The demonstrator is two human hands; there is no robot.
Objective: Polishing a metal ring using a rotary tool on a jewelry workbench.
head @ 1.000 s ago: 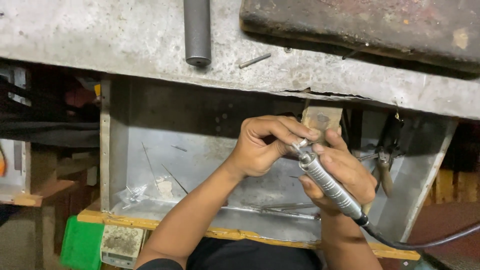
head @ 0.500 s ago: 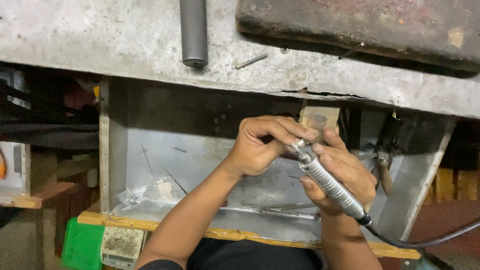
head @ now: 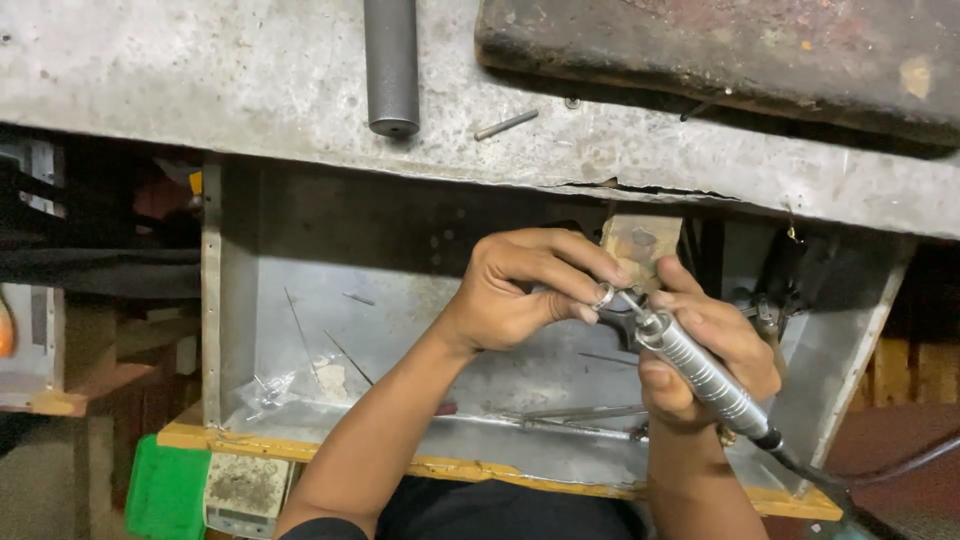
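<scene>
My left hand (head: pixel 520 285) pinches a small silver ring (head: pixel 604 296) between thumb and fingertips, held over a metal catch tray (head: pixel 300 330). My right hand (head: pixel 705 350) grips a silver knurled rotary handpiece (head: pixel 695 372), whose tip touches the ring. A black cable (head: pixel 860 475) runs from the handpiece's rear toward the lower right. Just behind the ring sits a small wooden bench peg (head: pixel 640 245), fixed under the bench edge.
A worn grey benchtop (head: pixel 200 80) spans the top, with a dark steel cylinder (head: pixel 391 65), a small pin (head: pixel 505 124) and a rusty dark slab (head: pixel 720 50) on it. Thin wires and rods lie in the tray. A green object (head: pixel 165 490) sits lower left.
Both hands keep their hold with the handpiece tip at the ring; only slight shifts of the hands and camera show.
</scene>
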